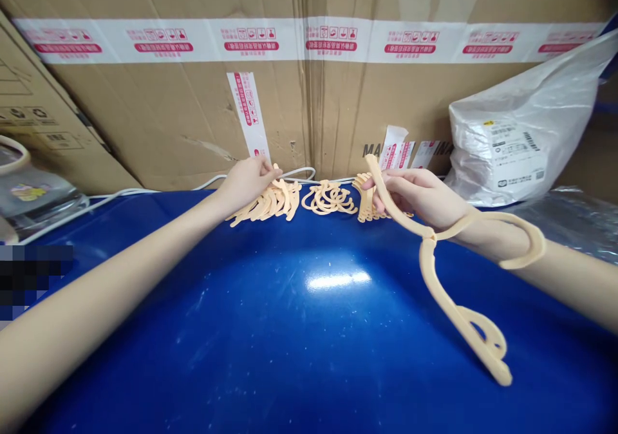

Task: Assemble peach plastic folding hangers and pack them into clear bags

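Note:
My right hand (pixel 420 196) is closed round a beige plastic hanger piece (pixel 449 295), holding its upper arm while a hook curls over my wrist and a longer arm hangs down toward me. My left hand (pixel 248 179) reaches to the far edge of the blue table (pixel 309 331), with fingers pinched on the top of a pile of beige plastic strips (pixel 270 203). A second heap of curved beige hooks (pixel 331 197) lies in the middle. A third stack of beige pieces (pixel 369 205) sits just behind my right hand.
Tall cardboard boxes (pixel 193 99) with red-and-white tape wall off the back. A clear plastic bag (pixel 516 138) with a label lies at the right. A white cable (pixel 125 192) runs along the table's far edge. A transparent object (pixel 29 189) stands at the left.

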The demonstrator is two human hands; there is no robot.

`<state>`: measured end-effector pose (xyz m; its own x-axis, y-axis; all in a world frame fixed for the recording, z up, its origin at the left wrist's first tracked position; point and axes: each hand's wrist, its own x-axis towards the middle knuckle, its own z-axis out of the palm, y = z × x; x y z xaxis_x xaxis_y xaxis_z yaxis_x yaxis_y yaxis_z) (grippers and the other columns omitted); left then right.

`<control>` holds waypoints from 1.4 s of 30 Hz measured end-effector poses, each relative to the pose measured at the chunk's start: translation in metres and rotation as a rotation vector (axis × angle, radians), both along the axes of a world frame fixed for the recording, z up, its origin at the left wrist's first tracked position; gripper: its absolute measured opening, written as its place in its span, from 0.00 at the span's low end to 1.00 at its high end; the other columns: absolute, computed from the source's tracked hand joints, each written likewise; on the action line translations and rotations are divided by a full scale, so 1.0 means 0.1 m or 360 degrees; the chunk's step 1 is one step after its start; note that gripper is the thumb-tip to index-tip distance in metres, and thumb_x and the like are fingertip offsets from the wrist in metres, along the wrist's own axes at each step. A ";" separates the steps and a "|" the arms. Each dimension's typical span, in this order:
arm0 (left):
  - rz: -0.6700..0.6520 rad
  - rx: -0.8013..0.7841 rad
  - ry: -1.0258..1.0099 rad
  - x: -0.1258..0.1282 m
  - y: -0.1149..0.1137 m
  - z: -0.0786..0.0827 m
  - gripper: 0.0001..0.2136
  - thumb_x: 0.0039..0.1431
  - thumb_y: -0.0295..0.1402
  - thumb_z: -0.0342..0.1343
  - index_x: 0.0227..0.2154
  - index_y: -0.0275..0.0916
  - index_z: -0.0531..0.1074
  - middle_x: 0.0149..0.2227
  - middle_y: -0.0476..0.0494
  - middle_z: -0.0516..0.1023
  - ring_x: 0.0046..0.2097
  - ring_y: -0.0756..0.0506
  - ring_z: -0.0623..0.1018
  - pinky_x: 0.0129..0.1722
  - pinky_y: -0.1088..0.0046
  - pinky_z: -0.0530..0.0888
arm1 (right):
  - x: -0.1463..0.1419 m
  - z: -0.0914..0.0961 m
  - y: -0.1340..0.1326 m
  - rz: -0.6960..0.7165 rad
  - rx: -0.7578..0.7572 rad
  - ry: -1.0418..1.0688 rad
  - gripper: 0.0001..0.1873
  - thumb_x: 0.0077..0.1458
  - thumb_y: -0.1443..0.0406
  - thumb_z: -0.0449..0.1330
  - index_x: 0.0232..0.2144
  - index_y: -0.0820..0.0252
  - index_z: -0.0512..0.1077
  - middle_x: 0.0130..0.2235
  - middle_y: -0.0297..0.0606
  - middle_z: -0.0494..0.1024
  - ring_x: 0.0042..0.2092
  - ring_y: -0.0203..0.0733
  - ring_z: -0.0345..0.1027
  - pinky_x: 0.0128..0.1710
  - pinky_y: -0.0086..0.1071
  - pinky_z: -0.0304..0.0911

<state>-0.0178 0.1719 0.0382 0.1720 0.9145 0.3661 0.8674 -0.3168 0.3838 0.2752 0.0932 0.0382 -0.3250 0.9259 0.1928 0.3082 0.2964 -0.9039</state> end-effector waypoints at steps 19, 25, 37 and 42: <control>-0.0739 -0.1398 -0.1419 0.69 -0.78 0.14 0.20 0.47 0.18 0.49 0.45 0.37 0.68 0.51 0.32 0.77 0.48 0.38 0.81 0.35 0.66 0.78 | 0.13 0.09 -0.07 -0.0349 0.1008 -0.0459 0.15 0.52 0.58 0.67 0.39 0.57 0.71 0.36 0.38 0.78 0.34 0.40 0.72 0.32 0.34 0.66; -0.0882 -0.1354 -0.1133 0.69 -0.82 0.18 0.28 0.37 0.22 0.46 0.46 0.35 0.70 0.44 0.33 0.80 0.44 0.38 0.81 0.36 0.62 0.79 | 0.06 0.11 -0.12 -0.0280 0.1093 -0.0840 0.16 0.65 0.55 0.54 0.44 0.58 0.74 0.29 0.36 0.78 0.28 0.37 0.70 0.28 0.31 0.60; -0.0964 -0.1672 -0.1812 0.75 -0.83 0.25 0.02 0.54 0.29 0.47 0.28 0.39 0.63 0.27 0.45 0.67 0.26 0.50 0.67 0.20 0.74 0.63 | -0.14 0.13 -0.08 -0.0743 0.1427 -0.1885 0.21 0.66 0.58 0.45 0.37 0.62 0.74 0.24 0.44 0.78 0.22 0.42 0.68 0.21 0.32 0.40; -0.0884 -0.1276 -0.0812 0.75 -0.76 0.36 0.05 0.56 0.34 0.43 0.29 0.41 0.61 0.27 0.45 0.66 0.25 0.49 0.65 0.21 0.74 0.59 | -0.16 0.12 -0.02 -0.0395 0.1423 -0.1986 0.16 0.64 0.67 0.46 0.45 0.64 0.72 0.25 0.42 0.77 0.22 0.39 0.64 0.21 0.32 0.38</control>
